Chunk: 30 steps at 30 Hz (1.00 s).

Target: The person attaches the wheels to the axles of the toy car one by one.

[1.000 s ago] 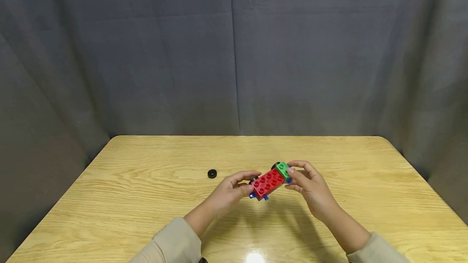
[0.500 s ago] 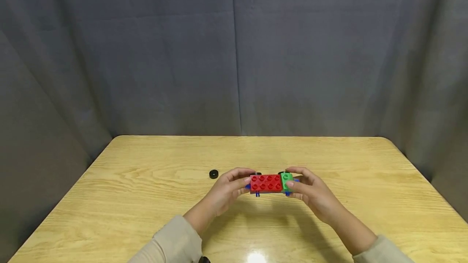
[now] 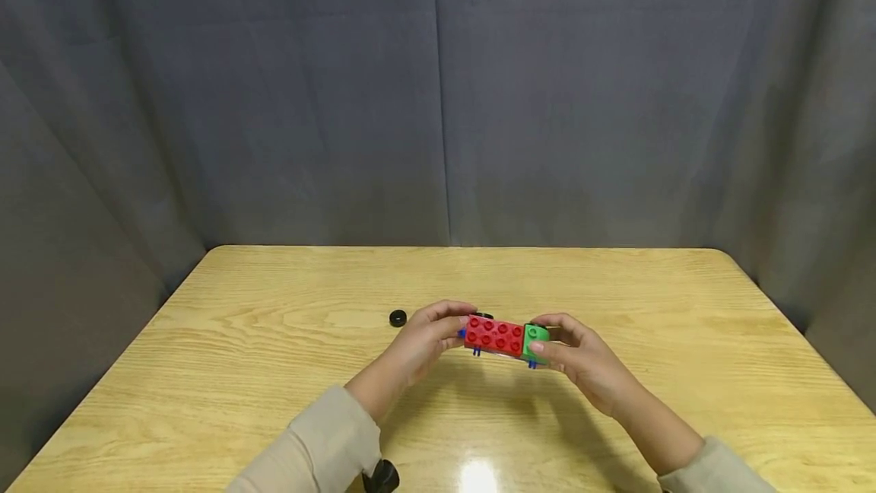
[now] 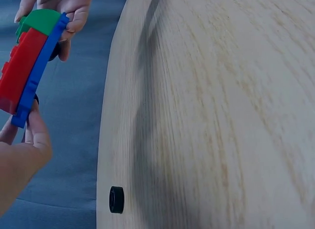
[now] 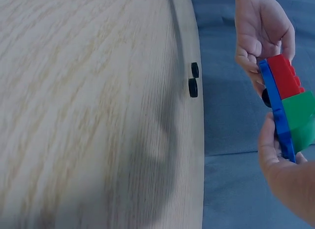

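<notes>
Red toy car (image 3: 493,336): left fingers (image 3: 449,326) grip one end, right fingers (image 3: 553,351) the green.

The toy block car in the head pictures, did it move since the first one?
Yes. In the head view, the toy block car has turned: its green block has swung away from the far edge of the wooden table.

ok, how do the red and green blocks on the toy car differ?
Shape: red block boxy; green block partly rounded.
Size: red block longer than green block.
Hands: left hand holds the red block's end, right hand the green block's.
Shared: both sit on the blue base.
</notes>
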Each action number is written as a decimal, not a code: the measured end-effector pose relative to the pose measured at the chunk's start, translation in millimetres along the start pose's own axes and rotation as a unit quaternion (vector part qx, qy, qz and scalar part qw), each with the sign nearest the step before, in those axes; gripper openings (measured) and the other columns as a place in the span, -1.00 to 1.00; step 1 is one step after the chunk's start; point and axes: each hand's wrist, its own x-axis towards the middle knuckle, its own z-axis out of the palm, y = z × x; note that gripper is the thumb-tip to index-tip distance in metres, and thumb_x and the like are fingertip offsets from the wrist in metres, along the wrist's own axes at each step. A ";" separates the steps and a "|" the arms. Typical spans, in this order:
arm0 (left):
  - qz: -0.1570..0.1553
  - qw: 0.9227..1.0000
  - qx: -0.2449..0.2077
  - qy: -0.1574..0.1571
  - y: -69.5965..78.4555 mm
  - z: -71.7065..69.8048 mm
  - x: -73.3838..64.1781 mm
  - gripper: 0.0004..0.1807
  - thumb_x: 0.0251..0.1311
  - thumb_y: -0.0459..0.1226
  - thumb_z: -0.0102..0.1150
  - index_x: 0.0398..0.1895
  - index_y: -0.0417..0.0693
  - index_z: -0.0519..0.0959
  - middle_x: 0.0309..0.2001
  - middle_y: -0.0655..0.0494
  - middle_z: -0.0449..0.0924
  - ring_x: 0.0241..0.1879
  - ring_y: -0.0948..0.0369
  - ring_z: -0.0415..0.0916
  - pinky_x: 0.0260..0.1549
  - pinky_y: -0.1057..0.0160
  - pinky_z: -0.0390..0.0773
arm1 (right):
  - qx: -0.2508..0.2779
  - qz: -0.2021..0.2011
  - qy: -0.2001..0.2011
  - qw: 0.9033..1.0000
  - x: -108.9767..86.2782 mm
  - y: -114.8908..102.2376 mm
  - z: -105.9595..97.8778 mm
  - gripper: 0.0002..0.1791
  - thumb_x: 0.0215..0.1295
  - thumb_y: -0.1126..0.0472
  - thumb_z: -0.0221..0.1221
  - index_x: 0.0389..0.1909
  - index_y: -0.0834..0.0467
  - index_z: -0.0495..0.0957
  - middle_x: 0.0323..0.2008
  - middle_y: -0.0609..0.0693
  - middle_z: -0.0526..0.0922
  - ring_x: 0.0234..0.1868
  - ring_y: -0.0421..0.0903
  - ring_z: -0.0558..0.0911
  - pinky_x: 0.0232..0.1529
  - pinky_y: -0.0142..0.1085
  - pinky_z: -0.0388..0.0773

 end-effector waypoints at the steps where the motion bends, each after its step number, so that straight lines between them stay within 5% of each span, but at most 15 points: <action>1: -0.001 1.000 0.001 0.001 0.8 0.6 0.8 -0.66 0.16 -0.41 -0.13 -0.01 -0.45 0.31 -0.18 -0.07 0.40 -0.27 0.23 0.41 -0.14 0.24 0.40 | -0.004 -0.002 0.003 1.000 0.2 -0.1 0.0 -0.46 0.11 0.29 0.11 0.04 0.44 0.14 -0.14 0.18 0.27 -0.21 -0.08 0.42 -0.14 -0.25 0.41; 10: -0.007 1.000 0.000 -0.007 6.0 0.7 0.4 -0.62 0.09 -0.46 -0.02 0.01 -0.43 0.32 -0.17 -0.04 0.38 -0.27 0.23 0.41 -0.15 0.25 0.39 | -0.012 0.008 0.006 1.000 0.2 1.1 0.7 -0.43 0.06 0.29 0.17 0.04 0.44 0.16 -0.14 0.19 0.27 -0.26 -0.08 0.46 -0.15 -0.17 0.44; 30: -0.018 0.999 0.021 -0.019 8.3 -1.3 0.9 -0.59 0.08 -0.42 0.06 0.02 -0.41 0.31 -0.14 -0.08 0.38 -0.23 0.19 0.43 -0.11 0.18 0.40 | -0.016 -0.009 -0.098 0.995 -1.4 4.7 1.2 -0.51 0.12 0.27 0.11 0.04 0.37 0.23 -0.13 0.09 0.36 -0.19 -0.06 0.40 -0.22 -0.28 0.42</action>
